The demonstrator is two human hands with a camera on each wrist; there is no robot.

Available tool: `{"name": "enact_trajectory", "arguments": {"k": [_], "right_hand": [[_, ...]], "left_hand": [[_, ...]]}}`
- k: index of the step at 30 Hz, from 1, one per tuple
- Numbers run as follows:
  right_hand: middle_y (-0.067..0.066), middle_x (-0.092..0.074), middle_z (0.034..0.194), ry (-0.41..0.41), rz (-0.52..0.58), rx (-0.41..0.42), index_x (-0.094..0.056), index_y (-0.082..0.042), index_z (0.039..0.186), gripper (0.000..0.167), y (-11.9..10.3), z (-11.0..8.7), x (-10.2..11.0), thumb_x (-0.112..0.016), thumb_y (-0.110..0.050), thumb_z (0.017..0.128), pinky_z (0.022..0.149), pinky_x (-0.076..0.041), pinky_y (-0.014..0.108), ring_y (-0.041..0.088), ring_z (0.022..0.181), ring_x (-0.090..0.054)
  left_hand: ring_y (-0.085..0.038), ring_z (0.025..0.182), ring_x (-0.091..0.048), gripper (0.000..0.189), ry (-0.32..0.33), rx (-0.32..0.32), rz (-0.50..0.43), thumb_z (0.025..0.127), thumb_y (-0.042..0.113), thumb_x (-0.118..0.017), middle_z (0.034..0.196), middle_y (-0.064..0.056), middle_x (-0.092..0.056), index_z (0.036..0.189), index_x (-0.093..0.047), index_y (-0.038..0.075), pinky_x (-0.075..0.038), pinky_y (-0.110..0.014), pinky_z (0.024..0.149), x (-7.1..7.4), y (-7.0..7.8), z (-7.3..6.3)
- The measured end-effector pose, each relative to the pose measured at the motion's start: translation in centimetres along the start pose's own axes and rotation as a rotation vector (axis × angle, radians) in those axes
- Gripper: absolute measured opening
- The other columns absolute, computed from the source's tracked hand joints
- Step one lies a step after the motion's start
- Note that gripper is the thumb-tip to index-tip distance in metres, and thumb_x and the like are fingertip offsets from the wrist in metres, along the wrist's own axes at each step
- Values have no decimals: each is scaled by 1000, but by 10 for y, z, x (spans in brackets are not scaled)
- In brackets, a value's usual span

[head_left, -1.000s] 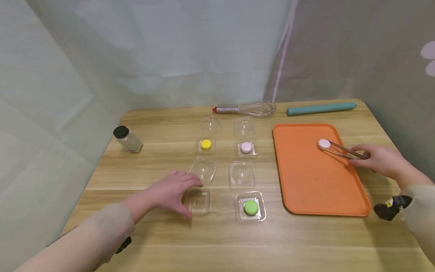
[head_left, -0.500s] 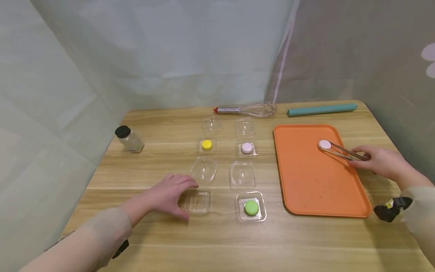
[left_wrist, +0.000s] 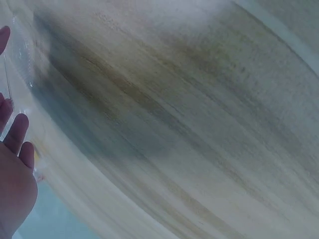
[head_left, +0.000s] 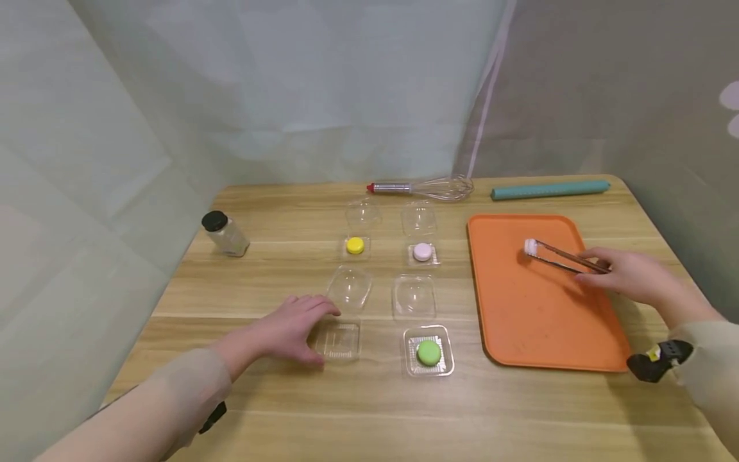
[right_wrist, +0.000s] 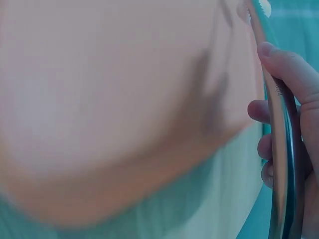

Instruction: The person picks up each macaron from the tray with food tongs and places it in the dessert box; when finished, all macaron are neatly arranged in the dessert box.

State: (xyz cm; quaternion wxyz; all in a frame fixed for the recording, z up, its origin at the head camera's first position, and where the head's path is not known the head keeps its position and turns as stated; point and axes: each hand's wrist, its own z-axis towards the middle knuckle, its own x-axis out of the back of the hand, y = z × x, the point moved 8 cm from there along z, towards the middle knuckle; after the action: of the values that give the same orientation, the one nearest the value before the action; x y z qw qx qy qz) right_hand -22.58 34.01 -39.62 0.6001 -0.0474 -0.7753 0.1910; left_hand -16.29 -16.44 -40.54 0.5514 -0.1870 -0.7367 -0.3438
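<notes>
My right hand grips metal tongs over the orange tray. Between the tong tips is a pale pink macaron, tilted on edge and lifted off the tray; the right wrist view shows the tongs along the fingers. My left hand lies by the left side of a clear plastic box, fingers and thumb spread apart; whether it touches the box I cannot tell. Nearby, a green macaron sits in another clear box. Farther back, a yellow macaron and a pink macaron rest in clear boxes.
Hinged clear lids, such as the near right lid, lie open behind the boxes. A whisk and a teal rod lie along the back edge. A black-capped jar stands at the left.
The tongs have lifted the macaron and carried it slightly left, turning it on edge. My left hand has barely moved beside the box.
</notes>
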Motion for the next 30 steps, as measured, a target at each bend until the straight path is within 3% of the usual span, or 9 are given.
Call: {"name": "enact_trajectory", "arguments": {"k": [5,12,24,30], "right_hand": [[-1,-59,83,35,-45,98,-58,-8,121,53,-45,10,2,-69,-43,82,60,-41,32,16,71,-52],[-7,-57,76,44,-6,255,-61,-12,117,45,-103,17,-5,-72,-37,82,56,-37,28,12,63,-48],[-15,-55,74,-10,-88,405,-64,-19,116,39,-168,29,-20,-71,-36,81,58,-40,28,6,62,-49],[-17,-52,70,-40,-116,526,-64,-17,118,42,-204,32,-34,-71,-37,81,59,-41,29,3,62,-48]], "left_hand": [[-22,114,-46,79,-11,22,-41,60,43,-83,126,-1,-50,124,-50,13,-34,-44,90,0,-1,0],[-22,116,-45,77,-23,37,-84,61,43,-84,126,-1,-50,124,-50,13,-33,-42,87,2,0,1],[-21,120,-42,76,-40,60,-182,65,39,-83,128,-2,-48,127,-48,12,-31,-51,96,-1,-2,-2],[-23,122,-41,76,-47,72,-197,68,43,-81,131,-3,-47,129,-47,14,-31,-54,97,-2,-4,-2]]}}
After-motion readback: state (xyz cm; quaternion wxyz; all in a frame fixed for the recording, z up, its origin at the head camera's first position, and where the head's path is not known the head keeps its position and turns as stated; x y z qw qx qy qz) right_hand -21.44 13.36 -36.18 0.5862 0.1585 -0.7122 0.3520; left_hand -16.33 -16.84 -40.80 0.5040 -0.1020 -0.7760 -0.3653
